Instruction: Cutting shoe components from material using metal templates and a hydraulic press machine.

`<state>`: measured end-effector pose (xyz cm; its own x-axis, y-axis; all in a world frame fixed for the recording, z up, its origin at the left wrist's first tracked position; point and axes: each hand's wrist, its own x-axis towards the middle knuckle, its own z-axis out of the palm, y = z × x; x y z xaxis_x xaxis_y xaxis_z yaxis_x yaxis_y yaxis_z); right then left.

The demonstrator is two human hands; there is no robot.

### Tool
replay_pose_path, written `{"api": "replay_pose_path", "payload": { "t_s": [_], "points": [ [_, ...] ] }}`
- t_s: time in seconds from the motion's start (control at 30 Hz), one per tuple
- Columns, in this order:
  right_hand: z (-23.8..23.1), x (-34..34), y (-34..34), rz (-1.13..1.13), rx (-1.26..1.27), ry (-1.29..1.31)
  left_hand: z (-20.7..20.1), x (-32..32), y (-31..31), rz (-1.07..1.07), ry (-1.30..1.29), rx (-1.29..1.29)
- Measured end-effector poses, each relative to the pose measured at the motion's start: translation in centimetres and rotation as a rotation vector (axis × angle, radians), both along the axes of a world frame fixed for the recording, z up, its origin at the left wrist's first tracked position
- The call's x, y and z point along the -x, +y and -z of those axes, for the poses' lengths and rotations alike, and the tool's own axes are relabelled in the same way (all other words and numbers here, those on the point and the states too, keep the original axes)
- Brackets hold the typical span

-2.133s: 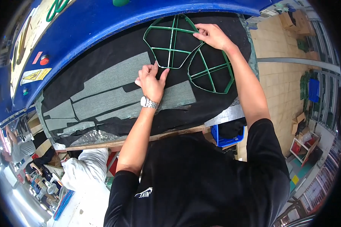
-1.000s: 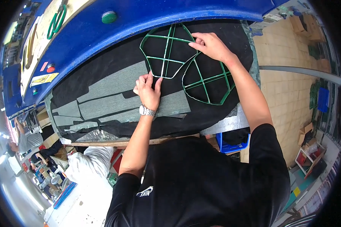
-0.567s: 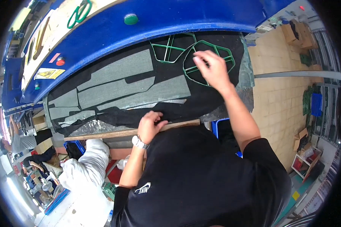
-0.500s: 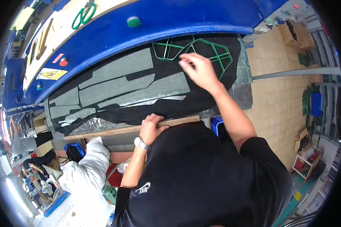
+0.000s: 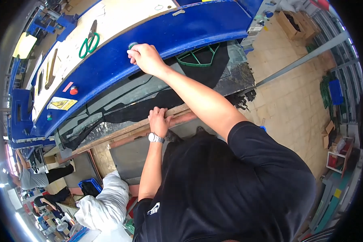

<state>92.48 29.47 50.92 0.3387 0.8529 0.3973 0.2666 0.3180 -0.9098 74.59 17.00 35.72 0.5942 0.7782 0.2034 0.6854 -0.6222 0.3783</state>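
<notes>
The right hand (image 5: pixel 145 57) is at the front of the blue machine (image 5: pixel 197 24), with its fingertips just at the green button (image 5: pixel 133 45); the fingers are curled inward, but I cannot tell if they press it. The left hand (image 5: pixel 159 122) rests on the wooden edge (image 5: pixel 125 131) of the work board, its fingers bent and close together; whether it grips the wood, I cannot tell. On this wrist is a silver watch (image 5: pixel 152 137). The green metal frame (image 5: pixel 195 58) lies on the black cloth (image 5: pixel 161 99), to the right of the right hand and partly under the machine's blue beam. Grey-green pieces (image 5: pixel 127 96) lie farther left, between the machine and the wooden edge. On the pale top of the machine are scissors (image 5: pixel 91 36) with green handles, and lower on its front is a red button (image 5: pixel 74 90).
</notes>
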Motion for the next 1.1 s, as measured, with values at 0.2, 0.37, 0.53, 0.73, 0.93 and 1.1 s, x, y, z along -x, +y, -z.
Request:
{"api": "replay_pose_path", "payload": {
  "t_s": [0.2,0.37,0.53,0.73,0.93,1.1],
  "points": [
    [0.4,1.3,-3.3,0.035,0.026,-0.061,-0.2,0.0,0.0,0.002,-0.004,-0.001],
    [0.9,0.9,-6.4,0.037,0.079,-0.025,0.4,-0.3,0.2,-0.011,0.004,-0.029],
    [-0.4,0.1,-6.0,0.034,0.168,-0.023,0.1,-0.7,0.6,-0.025,0.011,0.000],
    [5.8,-1.2,-14.3,-0.041,0.472,-0.590,-0.9,-0.2,0.3,-0.020,0.000,-0.021],
    [10.2,-2.3,-19.3,-0.007,0.658,-0.885,-1.6,-0.3,0.4,-0.033,0.000,0.015],
    [10.3,-2.3,-20.6,-0.023,0.636,-1.006,-2.2,-0.7,0.0,-0.027,-0.010,0.008]
  ]
}}
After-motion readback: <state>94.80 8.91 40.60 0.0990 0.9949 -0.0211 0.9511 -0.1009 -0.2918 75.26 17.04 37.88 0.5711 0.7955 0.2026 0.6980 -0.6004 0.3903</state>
